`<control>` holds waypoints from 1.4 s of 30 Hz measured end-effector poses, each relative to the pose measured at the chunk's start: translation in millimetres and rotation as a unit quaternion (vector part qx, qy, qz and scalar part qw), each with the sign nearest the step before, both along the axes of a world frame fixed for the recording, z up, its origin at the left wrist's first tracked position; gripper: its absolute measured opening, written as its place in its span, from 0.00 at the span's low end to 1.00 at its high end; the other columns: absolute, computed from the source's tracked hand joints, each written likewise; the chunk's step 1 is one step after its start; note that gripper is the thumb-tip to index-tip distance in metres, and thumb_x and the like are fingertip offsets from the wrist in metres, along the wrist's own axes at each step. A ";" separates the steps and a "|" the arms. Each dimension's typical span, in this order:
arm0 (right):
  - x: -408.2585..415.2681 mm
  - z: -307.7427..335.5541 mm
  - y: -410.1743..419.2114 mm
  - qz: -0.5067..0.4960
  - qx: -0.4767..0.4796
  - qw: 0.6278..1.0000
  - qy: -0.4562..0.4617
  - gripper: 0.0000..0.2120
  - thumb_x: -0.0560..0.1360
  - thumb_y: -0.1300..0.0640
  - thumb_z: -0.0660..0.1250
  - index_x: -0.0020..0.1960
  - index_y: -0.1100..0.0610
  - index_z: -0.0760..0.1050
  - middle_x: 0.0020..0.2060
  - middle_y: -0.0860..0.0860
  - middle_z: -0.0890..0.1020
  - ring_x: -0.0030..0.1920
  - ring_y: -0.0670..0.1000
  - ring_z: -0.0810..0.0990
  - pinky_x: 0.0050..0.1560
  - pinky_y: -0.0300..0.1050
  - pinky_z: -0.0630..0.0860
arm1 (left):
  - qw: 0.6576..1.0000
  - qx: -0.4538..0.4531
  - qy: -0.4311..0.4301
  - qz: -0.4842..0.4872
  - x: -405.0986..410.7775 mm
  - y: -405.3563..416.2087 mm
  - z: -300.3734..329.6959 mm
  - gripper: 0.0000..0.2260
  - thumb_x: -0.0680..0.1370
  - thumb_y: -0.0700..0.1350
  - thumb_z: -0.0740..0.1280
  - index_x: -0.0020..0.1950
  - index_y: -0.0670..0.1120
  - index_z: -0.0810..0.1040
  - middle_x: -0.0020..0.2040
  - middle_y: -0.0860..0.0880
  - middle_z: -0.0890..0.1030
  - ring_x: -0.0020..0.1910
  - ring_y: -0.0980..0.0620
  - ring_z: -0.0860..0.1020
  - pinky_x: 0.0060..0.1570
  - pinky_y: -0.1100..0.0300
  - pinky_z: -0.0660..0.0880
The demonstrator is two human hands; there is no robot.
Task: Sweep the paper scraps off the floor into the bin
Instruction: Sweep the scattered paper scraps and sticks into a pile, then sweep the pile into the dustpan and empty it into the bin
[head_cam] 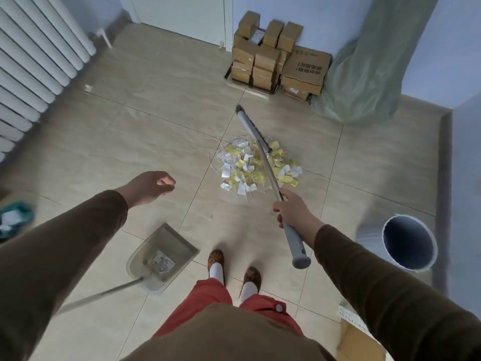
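Observation:
A heap of yellow and white paper scraps (250,168) lies on the tiled floor ahead of my feet. My right hand (292,209) grips the grey handle of a broom (270,173), whose head (251,126) rests at the far edge of the heap. My left hand (152,185) hovers over the floor with its fingers loosely curled, holding nothing. A clear dustpan (161,256) with a long handle sits on the floor to the left of my feet, below my left hand. The round grey bin (408,243) stands open at the right.
Stacked cardboard boxes (276,63) stand against the far wall beside a pale green plastic cover (364,74). A white radiator (33,63) lines the left wall. A cardboard box (356,340) sits at the lower right, and a teal cloth (15,217) at the left edge.

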State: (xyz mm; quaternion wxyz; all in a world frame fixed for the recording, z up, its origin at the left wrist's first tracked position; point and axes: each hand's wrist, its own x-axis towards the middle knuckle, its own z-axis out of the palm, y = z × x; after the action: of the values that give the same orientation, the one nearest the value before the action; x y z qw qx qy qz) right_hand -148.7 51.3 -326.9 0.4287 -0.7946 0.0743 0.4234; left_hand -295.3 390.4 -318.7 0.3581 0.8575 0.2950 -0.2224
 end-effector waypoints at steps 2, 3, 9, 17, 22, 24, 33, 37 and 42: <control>-22.0 1.1 -8.6 -0.002 0.009 1.000 0.004 0.29 0.77 0.66 0.59 0.77 0.52 0.63 0.43 0.57 0.77 0.29 0.49 0.72 0.24 0.39 0.72 | 1.000 0.012 0.002 0.005 -25.6 3.1 5.8 0.08 0.81 0.47 0.66 0.59 0.49 0.80 0.55 0.48 0.83 0.50 0.52 0.82 0.45 0.57 0.76; -31.5 1.5 -11.5 -0.003 0.011 1.000 0.005 0.29 0.77 0.66 0.59 0.77 0.53 0.63 0.43 0.57 0.77 0.29 0.49 0.72 0.23 0.38 0.72 | 1.000 0.015 0.002 0.007 -36.8 4.1 8.3 0.09 0.81 0.47 0.66 0.59 0.49 0.80 0.55 0.48 0.83 0.50 0.52 0.82 0.45 0.57 0.76; -88.5 2.9 -13.6 -0.004 0.010 1.000 0.003 0.29 0.77 0.65 0.60 0.77 0.54 0.63 0.43 0.56 0.76 0.29 0.49 0.73 0.25 0.40 0.72 | 0.998 0.035 0.028 -0.032 -93.4 14.0 20.6 0.11 0.81 0.48 0.67 0.62 0.49 0.79 0.60 0.49 0.81 0.57 0.51 0.78 0.52 0.57 0.72; -189.1 11.2 38.9 -0.028 0.011 0.999 -0.037 0.28 0.78 0.65 0.60 0.77 0.55 0.62 0.44 0.56 0.76 0.33 0.49 0.73 0.27 0.40 0.74 | 0.997 0.039 0.022 -0.056 -178.1 65.8 30.9 0.11 0.80 0.49 0.68 0.61 0.50 0.79 0.60 0.49 0.82 0.56 0.51 0.78 0.51 0.57 0.72; -267.9 13.8 90.3 -0.080 0.028 0.995 -0.052 0.24 0.78 0.65 0.60 0.73 0.57 0.66 0.43 0.57 0.75 0.31 0.50 0.72 0.26 0.40 0.73 | 0.997 0.017 0.022 -0.077 -242.6 95.8 36.0 0.12 0.80 0.50 0.68 0.63 0.50 0.79 0.61 0.49 0.81 0.56 0.50 0.78 0.52 0.57 0.73; -295.3 13.4 106.2 -0.098 0.035 0.993 -0.051 0.26 0.79 0.65 0.60 0.75 0.55 0.64 0.44 0.58 0.76 0.31 0.50 0.72 0.25 0.39 0.73 | 0.996 0.006 0.030 -0.082 -267.6 105.3 38.9 0.13 0.80 0.51 0.67 0.64 0.50 0.78 0.61 0.49 0.81 0.55 0.50 0.79 0.52 0.57 0.74; -364.1 22.9 140.6 -0.134 0.052 0.989 -0.034 0.14 0.79 0.65 0.61 0.63 0.54 0.69 0.42 0.58 0.74 0.30 0.50 0.71 0.25 0.40 0.72 | 0.982 -0.029 0.165 -0.086 -357.5 123.5 31.7 0.56 0.49 0.80 0.69 0.70 0.51 0.71 0.65 0.46 0.77 0.61 0.46 0.77 0.63 0.49 0.74; -377.1 22.8 144.2 -0.138 0.054 0.989 -0.024 0.16 0.79 0.65 0.61 0.65 0.54 0.69 0.43 0.58 0.74 0.31 0.50 0.70 0.27 0.42 0.72 | 0.974 -0.080 0.210 -0.026 -373.8 119.1 29.5 0.42 0.57 0.66 0.79 0.64 0.48 0.69 0.55 0.46 0.79 0.50 0.45 0.81 0.52 0.51 0.81; -389.5 18.7 145.4 -0.142 0.044 0.989 -0.021 0.25 0.79 0.65 0.61 0.74 0.53 0.65 0.43 0.57 0.75 0.31 0.50 0.71 0.27 0.42 0.73 | 0.957 -0.167 0.225 0.080 -379.5 112.9 20.0 0.29 0.67 0.58 0.79 0.57 0.40 0.78 0.48 0.38 0.85 0.45 0.42 0.86 0.47 0.48 0.84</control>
State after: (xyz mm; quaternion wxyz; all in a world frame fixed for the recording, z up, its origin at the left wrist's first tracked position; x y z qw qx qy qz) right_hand -538.3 196.7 -308.2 0.5206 -0.7649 0.1583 0.3448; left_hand -674.8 503.3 -298.7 0.4371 0.6870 0.3940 -0.4263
